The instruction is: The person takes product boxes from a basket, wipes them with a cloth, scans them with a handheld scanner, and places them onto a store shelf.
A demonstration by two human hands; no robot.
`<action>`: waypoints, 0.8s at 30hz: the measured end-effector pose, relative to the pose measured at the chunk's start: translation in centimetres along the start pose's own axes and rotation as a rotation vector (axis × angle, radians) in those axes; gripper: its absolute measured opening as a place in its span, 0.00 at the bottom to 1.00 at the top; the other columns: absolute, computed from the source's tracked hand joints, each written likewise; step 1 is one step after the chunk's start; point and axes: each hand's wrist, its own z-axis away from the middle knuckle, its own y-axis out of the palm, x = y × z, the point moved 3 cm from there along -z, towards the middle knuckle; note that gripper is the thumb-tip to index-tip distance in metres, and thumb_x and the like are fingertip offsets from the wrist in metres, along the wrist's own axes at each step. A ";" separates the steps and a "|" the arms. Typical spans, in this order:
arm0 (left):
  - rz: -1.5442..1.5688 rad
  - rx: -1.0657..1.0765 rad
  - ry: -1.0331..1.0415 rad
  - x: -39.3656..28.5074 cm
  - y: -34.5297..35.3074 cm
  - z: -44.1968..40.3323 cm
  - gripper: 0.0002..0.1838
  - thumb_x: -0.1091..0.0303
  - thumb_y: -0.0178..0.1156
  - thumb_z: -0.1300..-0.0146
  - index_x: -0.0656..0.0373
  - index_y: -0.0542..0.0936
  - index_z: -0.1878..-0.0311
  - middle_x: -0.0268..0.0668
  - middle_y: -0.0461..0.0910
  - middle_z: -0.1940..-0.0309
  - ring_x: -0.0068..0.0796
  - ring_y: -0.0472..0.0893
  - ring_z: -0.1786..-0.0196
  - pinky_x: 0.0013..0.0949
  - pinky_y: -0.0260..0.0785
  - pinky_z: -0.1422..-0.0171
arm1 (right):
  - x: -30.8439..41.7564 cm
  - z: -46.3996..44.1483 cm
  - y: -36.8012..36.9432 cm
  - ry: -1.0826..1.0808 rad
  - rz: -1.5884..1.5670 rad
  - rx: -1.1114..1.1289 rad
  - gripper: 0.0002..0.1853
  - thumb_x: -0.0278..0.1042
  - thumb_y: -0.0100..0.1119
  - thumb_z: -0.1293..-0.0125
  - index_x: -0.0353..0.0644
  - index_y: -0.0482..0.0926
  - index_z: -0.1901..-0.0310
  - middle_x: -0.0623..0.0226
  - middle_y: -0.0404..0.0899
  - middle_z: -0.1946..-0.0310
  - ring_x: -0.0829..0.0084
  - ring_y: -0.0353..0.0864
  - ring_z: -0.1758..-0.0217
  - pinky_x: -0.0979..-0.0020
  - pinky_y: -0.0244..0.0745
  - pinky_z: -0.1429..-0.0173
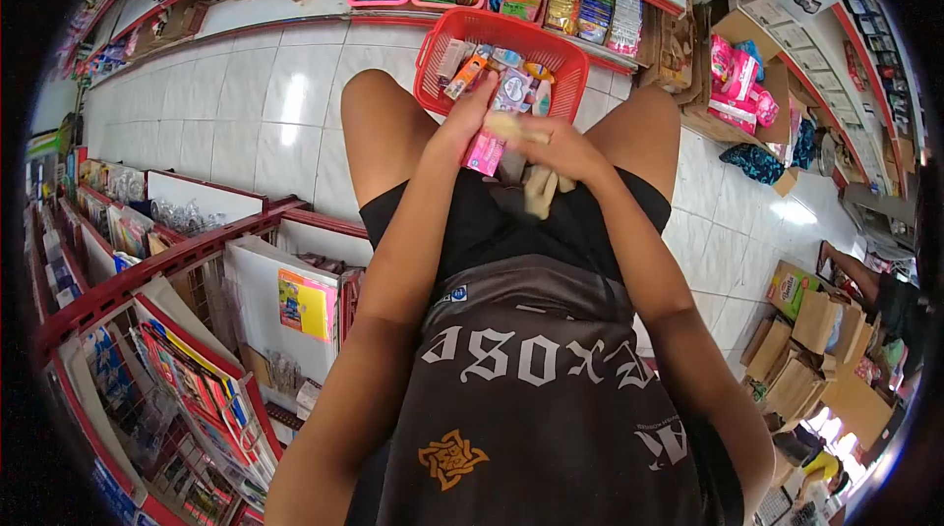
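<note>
My left hand (468,119) is closed around a pink and purple carton (484,154), which it holds tilted over my lap. Bunched in my right hand (562,145) is a beige cloth (539,192), pressed against the carton's face and hanging down below it. The right fingers are smeared by motion. Between my knees stands a red plastic basket (568,56) just beyond both hands. Inside it lie an orange box (465,75), a yellow-orange item (538,71) and several small bottles and packages, partly hidden by the carton and my hands.
Behind the basket, a low shelf bears pink trays (418,1) of packets. Right of my knee sits a cardboard box with pink packages (736,93). More cartons (811,329) are stacked lower right, near another person's leg (854,270). Red-framed racks (177,265) line my left.
</note>
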 end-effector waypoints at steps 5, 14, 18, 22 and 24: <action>0.034 0.005 -0.047 -1.5 1.5 2.6 0.28 0.45 0.48 0.32 0.61 0.76 0.46 0.37 0.81 0.55 0.26 0.81 0.57 0.28 0.73 0.54 | 0.9 0.9 1.4 -0.131 0.031 0.069 0.16 0.34 0.59 0.36 0.43 0.78 0.47 0.70 0.81 0.61 0.81 0.76 0.61 0.74 0.73 0.57; 0.147 0.152 -0.054 -0.6 0.4 1.3 0.25 0.49 0.47 0.30 0.60 0.73 0.43 0.36 0.80 0.54 0.24 0.80 0.57 0.27 0.73 0.52 | 1.1 0.6 1.0 -0.025 0.068 -0.031 0.18 0.34 0.59 0.35 0.43 0.76 0.44 0.74 0.79 0.69 0.82 0.75 0.68 0.75 0.72 0.64; 0.136 0.172 -0.018 -1.3 1.2 2.1 0.25 0.47 0.44 0.29 0.59 0.73 0.44 0.37 0.81 0.56 0.26 0.81 0.59 0.30 0.75 0.54 | 0.5 1.2 1.9 -0.296 0.189 0.113 0.15 0.35 0.61 0.37 0.44 0.79 0.49 0.65 0.82 0.60 0.79 0.79 0.56 0.73 0.72 0.50; 0.026 0.102 -0.115 -0.8 0.7 2.6 0.27 0.43 0.43 0.31 0.57 0.75 0.46 0.37 0.81 0.60 0.27 0.82 0.62 0.31 0.76 0.58 | 0.6 -0.6 -0.8 0.015 0.014 -0.325 0.13 0.36 0.56 0.34 0.45 0.79 0.50 0.67 0.81 0.67 0.77 0.79 0.68 0.75 0.75 0.62; 0.207 0.217 -0.001 -0.8 1.5 1.8 0.29 0.40 0.42 0.32 0.56 0.75 0.46 0.36 0.81 0.59 0.24 0.81 0.61 0.29 0.75 0.58 | 0.5 0.5 0.5 0.075 0.105 -0.003 0.14 0.33 0.59 0.36 0.46 0.80 0.49 0.65 0.82 0.61 0.77 0.79 0.58 0.75 0.73 0.51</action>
